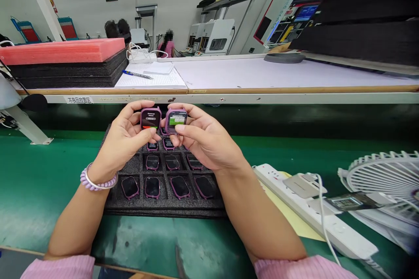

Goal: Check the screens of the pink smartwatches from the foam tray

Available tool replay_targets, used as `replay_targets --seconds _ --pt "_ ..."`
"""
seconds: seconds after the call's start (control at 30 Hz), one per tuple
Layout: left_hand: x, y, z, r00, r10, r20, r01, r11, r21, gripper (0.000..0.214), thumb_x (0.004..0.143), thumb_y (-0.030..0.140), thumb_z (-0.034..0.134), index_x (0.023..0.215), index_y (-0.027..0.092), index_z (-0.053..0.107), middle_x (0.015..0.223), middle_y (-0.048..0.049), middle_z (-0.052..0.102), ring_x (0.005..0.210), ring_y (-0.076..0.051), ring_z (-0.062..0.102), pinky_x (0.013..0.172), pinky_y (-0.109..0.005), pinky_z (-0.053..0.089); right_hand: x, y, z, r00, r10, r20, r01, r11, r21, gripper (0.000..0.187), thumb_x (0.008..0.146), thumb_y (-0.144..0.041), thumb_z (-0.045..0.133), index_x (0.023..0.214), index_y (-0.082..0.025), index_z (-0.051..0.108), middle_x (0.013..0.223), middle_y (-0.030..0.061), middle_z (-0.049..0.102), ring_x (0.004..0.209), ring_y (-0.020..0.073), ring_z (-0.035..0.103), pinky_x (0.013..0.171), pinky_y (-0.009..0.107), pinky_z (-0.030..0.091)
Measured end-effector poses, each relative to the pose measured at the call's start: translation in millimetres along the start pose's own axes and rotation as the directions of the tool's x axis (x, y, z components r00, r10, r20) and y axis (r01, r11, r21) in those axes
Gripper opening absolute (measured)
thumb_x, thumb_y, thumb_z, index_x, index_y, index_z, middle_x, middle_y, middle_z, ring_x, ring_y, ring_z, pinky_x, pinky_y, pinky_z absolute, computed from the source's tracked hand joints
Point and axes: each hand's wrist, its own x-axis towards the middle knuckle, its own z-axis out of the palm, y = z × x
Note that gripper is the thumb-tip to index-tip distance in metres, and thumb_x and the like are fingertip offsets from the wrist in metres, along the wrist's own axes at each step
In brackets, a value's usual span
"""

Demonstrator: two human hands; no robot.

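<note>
Two lit watches held side by side above the tray.

I have my left hand [126, 137] grasping one watch [151, 118] by its edges, thumb below the face, its screen showing a red bar; my right hand [204, 139] pinches a second watch [176, 120] the same way, with a green band on its screen. Both faces tilt up toward my view, just beside each other, which I judge lets the two screens be read together. Directly beneath, at 6 o'clock from the hands, the foam tray [165, 207] lies on the green bench [39, 183], each dark-screened watch seated in its own pocket so none touch. A power strip [314, 211] lies at 4 o'clock, a fan [381, 176] at 3 o'clock.
</note>
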Motion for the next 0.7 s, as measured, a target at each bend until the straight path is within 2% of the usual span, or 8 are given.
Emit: replay_targets --seconds 0.13,0.27,0.47,0.7 --pt "-0.7 0.1 1.0 0.999 -0.032 -0.012 0.031 0.999 -0.021 0.049 0.084 0.018 0.077 0.129 0.019 0.057 0.110 -0.0044 0.074 0.075 -0.013 0.077 0.077 -0.023 0.069 -0.3 -1.7 -0.4 1.000 0.009 -0.019 -0.009 1.000 -0.012 0.052 0.077 -0.020 0.081 0.125 -0.021 0.059 0.102 0.0013 0.069 0.065 0.0102 0.061 0.058 0.025 0.051" --pt "-0.1 1.3 1.5 1.000 -0.026 -0.002 0.026 0.999 -0.033 0.046 0.082 0.016 0.080 0.123 0.019 0.059 0.107 -0.0029 0.075 0.075 -0.014 0.078 0.075 -0.020 0.069 -0.9 -3.8 1.8 1.000 0.010 -0.013 -0.010 1.000 -0.012 0.052 0.075 -0.017 0.078 0.123 -0.021 0.058 0.096 -0.0008 0.067 0.064 0.0099 0.061 0.060 0.025 0.052" --pt "0.0 2.8 0.7 0.995 -0.076 -0.061 0.072 0.996 -0.059 0.033 0.093 0.038 0.072 0.116 0.018 0.061 0.093 -0.0004 0.073 0.065 -0.018 0.077 0.062 -0.024 0.069 -0.5 -1.8 3.5 1.000 0.010 -0.001 -0.010 1.000 -0.010 0.050 0.078 -0.021 0.082 0.122 -0.021 0.059 0.091 -0.0021 0.064 0.062 0.0095 0.061 0.057 0.023 0.050" --pt "-0.6 1.4 2.9 0.998 -0.055 0.007 0.055 0.997 -0.050 0.040 0.080 0.014 0.071 0.118 0.018 0.061 0.100 -0.0005 0.076 0.071 -0.017 0.079 0.070 -0.021 0.070 1.3 4.6 -1.6 1.000 -0.026 -0.017 0.026 1.000 0.000 0.046 0.086 -0.032 0.087 0.120 -0.019 0.060 0.094 -0.0008 0.064 0.060 0.0073 0.059 0.056 0.020 0.050"
